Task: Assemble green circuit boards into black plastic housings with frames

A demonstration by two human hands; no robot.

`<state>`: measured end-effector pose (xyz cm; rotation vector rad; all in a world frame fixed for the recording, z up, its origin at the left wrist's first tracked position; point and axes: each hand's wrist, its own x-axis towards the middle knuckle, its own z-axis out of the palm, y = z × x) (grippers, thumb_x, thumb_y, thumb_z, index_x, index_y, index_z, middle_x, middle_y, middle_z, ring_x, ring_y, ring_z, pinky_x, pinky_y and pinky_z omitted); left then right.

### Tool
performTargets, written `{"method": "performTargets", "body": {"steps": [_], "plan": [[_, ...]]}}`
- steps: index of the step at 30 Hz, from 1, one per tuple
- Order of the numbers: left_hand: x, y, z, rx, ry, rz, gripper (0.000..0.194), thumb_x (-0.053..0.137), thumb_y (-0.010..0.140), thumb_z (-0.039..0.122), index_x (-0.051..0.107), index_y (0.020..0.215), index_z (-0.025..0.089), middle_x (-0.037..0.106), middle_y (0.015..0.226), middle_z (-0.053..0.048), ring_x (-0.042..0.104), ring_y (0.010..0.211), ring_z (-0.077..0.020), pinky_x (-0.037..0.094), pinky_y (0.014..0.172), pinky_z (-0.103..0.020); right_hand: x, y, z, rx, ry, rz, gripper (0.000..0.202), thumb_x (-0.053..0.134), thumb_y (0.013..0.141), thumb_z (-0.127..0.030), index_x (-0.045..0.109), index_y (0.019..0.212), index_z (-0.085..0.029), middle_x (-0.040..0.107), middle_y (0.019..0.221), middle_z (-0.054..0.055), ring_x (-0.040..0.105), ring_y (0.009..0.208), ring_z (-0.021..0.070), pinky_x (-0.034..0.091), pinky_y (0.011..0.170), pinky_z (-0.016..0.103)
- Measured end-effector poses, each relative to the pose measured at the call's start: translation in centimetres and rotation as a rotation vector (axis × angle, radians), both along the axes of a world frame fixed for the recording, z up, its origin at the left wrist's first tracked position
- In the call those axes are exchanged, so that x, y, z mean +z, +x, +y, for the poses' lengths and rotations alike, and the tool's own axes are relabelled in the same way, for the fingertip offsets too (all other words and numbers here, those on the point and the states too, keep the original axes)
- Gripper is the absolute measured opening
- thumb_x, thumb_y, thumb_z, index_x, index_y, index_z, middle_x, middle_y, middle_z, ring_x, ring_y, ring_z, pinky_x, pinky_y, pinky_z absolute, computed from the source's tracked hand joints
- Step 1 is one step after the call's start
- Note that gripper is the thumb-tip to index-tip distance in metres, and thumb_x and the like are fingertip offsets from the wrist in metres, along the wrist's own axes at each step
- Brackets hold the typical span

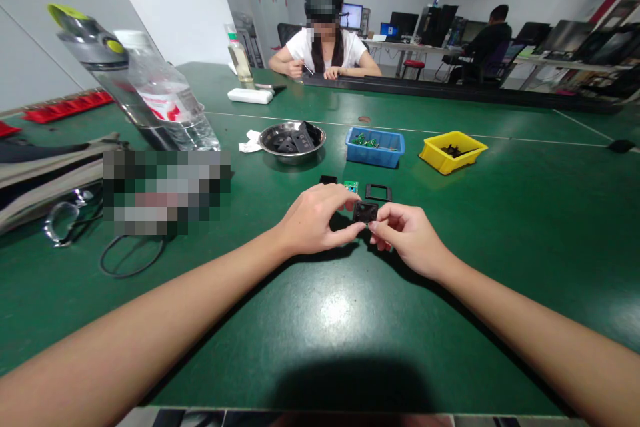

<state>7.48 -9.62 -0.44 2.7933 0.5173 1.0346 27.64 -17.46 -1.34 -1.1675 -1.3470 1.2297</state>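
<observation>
A small black square part (365, 212) is held between both hands above the green table (320, 320). My left hand (320, 217) grips its left side between thumb and fingers. At its lower right corner, the thumb and fingers of my right hand (405, 233) are closed on the same part. Just beyond the hands lie a black block (329, 180), a small green circuit board (351, 187) and a black rectangular frame (379, 193).
Farther back stand a metal bowl (293, 155) of black parts, a blue bin (375, 155) with green boards and a yellow bin (453, 161) with dark pieces. Bottles (173, 107), a cable loop (131, 273) and bags are at left. A person sits across the table.
</observation>
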Motion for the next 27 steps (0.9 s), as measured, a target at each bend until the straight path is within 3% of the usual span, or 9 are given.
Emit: {"method": "performTargets", "body": {"steps": [19,27], "plan": [[0.06,-0.06,-0.01,0.015,-0.03,0.011,0.029,0.057,0.096,0.041,0.066,0.108,0.016,0.072,0.087,-0.005,0.067,0.079,-0.0182,0.048,0.074,-0.03,0.0,0.08,0.15,-0.039,-0.017,-0.018,0.04,0.081,0.073,-0.054,0.062,0.071,-0.019,0.067,0.059,0.0,0.058,0.049,0.0116,0.047,0.049,0.024],[-0.02,-0.07,0.13,0.013,-0.017,0.012,0.027,0.051,0.101,0.034,0.067,0.107,0.014,0.072,0.088,-0.005,0.065,0.078,-0.0173,0.046,0.073,-0.029,-0.02,0.12,0.12,-0.04,-0.029,-0.006,0.036,0.082,0.074,-0.049,0.062,0.071,-0.019,0.067,0.059,0.0,0.057,0.049,0.0115,0.046,0.048,0.024]]}}
